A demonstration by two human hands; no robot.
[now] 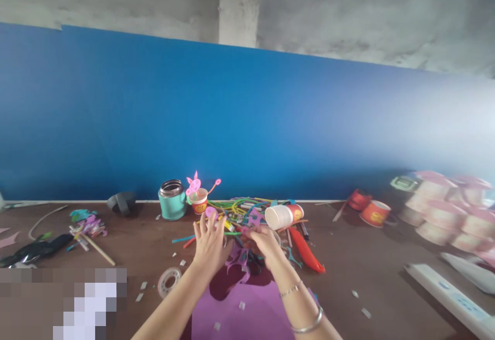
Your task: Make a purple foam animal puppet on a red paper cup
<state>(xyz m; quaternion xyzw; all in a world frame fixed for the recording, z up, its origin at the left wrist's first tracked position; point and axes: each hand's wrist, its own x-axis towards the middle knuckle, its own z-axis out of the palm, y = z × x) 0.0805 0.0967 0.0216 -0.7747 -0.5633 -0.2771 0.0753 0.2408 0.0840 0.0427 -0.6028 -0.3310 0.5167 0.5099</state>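
My left hand reaches forward over the brown table with its fingers spread, fingertips near a small pink cut-out piece. Next to it, my right hand is curled, fingers pinched over scraps at the edge of a purple foam sheet; what it pinches is too small to name. Just beyond both hands lies a heap of coloured pipe cleaners. A paper cup lies on its side right of the heap.
A teal mug and a red cup holding a pink rabbit cut-out stand by the blue wall. Tape roll lies near left. Red scissors, red cups, stacked pink cups, a white power strip sit right.
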